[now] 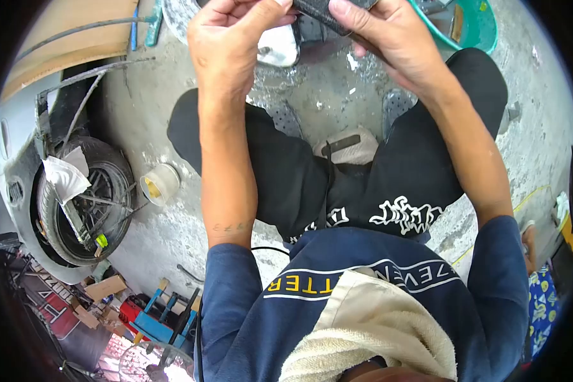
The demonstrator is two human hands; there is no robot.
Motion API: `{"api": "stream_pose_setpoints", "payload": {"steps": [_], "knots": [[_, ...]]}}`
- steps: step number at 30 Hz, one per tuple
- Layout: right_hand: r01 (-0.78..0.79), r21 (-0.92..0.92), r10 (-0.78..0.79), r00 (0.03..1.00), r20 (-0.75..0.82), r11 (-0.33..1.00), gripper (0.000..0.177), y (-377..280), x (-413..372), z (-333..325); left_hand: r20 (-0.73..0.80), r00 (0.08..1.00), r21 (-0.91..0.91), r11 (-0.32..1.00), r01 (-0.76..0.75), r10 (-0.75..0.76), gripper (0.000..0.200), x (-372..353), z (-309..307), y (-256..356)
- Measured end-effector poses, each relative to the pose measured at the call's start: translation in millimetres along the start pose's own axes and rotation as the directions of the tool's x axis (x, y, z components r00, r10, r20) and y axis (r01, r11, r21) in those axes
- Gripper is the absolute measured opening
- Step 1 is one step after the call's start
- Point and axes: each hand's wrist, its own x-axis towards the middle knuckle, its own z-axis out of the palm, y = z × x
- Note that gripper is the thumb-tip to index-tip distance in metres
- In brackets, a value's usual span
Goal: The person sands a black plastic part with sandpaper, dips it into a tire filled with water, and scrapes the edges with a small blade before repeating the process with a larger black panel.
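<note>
At the top edge of the view, both hands meet around a dark, grainy-textured flat piece, partly cut off by the frame. My right hand grips its right side with the thumb pressed on top. My left hand pinches with thumb and fingers at the piece's left end; the fingertips are partly out of frame. Just below the left fingers, a shiny whitish plate-like thing lies low by the wet floor. A green basin with things in it stands beyond my right hand.
A tyred wheel and car body panel stand at left, near a whitish tub. Cardboard boxes and a blue frame lie lower left. My bent knees flank the wet concrete floor. Another person's hand shows at right.
</note>
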Motion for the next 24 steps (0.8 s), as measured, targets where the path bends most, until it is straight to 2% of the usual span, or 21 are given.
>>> {"api": "stream_pose_setpoints", "payload": {"steps": [2, 3, 5, 7, 9, 12, 13, 14, 15, 17, 18, 19, 20, 23, 24], "knots": [[0.018, 0.108, -0.018, 1.0, 0.004, 0.994, 0.033, -1.1, -6.0, 3.0, 0.015, 1.0, 0.016, 1.0, 0.026, -0.026, 0.009, -8.3, -0.5, 3.4], [0.023, 0.105, -0.024, 1.0, 0.009, 0.994, 0.033, -2.6, -7.5, 4.5, 0.026, 0.999, 0.013, 1.0, 0.025, -0.025, 0.008, -7.6, 0.2, 5.8], [0.04, 0.022, -0.039, 0.998, -0.039, 0.999, 0.031, -10.3, -8.5, 7.3, 0.05, 0.998, -0.046, 0.999, -0.028, 0.03, 0.008, -0.7, -0.9, -1.6], [0.073, -0.04, -0.076, 0.995, -0.069, 0.996, 0.029, -11.8, -1.7, 8.5, 0.047, 0.999, -0.128, 0.992, 0.015, -0.009, 0.014, 9.6, 3.6, -1.3], [0.135, -0.202, -0.155, 0.984, -0.086, 0.97, 0.028, -8.7, 6.6, 7.5, 0.085, 0.996, -0.176, 0.984, 0.003, 0.012, 0.022, 19.0, 6.9, -1.4], [0.13, -0.215, -0.151, 0.985, -0.084, 0.968, 0.029, -10.5, 1.7, 6.9, 0.17, 0.985, -0.126, 0.99, 0.063, -0.041, 0.026, 17.9, -3.3, -5.1], [0.115, -0.22, -0.136, 0.987, -0.082, 0.969, 0.029, -12.3, -3.2, 8.7, 0.15, 0.988, -0.074, 0.997, 0.04, -0.028, 0.024, 10.7, -1.3, -4.2], [0.124, -0.166, -0.138, 0.988, -0.072, 0.978, 0.03, -13.2, -8.2, 9.1, 0.139, 0.99, -0.083, 0.996, 0.039, -0.027, 0.022, 1.6, 2.6, -3.4], [0.047, -0.056, -0.048, 0.999, -0.016, 0.997, 0.032, -10.7, -8.0, 5.9, 0.132, 0.991, -0.092, 0.995, 0.026, -0.013, 0.021, -6.6, 9.0, 3.6], [0.021, 0.084, -0.024, 0.999, 0.038, 0.996, 0.038, -20.4, -18.5, 6.1, 0.127, 0.992, -0.037, 0.999, -0.015, 0.019, 0.02, -6.0, 7.5, 4.4], [0.038, 0.077, -0.042, 0.998, 0.039, 0.996, 0.038, -16.2, -15.5, 3.3, 0.159, 0.985, -0.036, 0.998, -0.057, 0.062, 0.02, -3.5, 4.1, 1.5], [-0.007, 0.185, -0.009, 0.996, 0.086, 0.983, 0.04, -8.9, -9.3, 1.0, 0.191, 0.975, -0.037, 0.993, -0.109, 0.114, 0.021, 0.7, 0.8, -0.7], [-0.054, 0.283, 0.013, 0.99, 0.142, 0.958, 0.043, -7.6, -1.8, -2.7, 0.161, 0.979, -0.071, 0.991, -0.115, 0.125, 0.022, 5.7, -1.4, -5.0], [-0.178, 0.295, 0.153, 0.983, 0.106, 0.939, 0.043, -21.7, 0.6, 3.5, 0.109, 0.985, -0.072, 0.989, -0.129, 0.136, 0.021, 17.6, -9.0, -20.5], [-0.18, 0.298, 0.155, 0.982, 0.106, 0.937, 0.043, -22.1, 2.0, 1.8, 0.102, 0.988, -0.09, 0.99, -0.11, 0.119, 0.019, 13.4, -4.1, -12.4]]}}
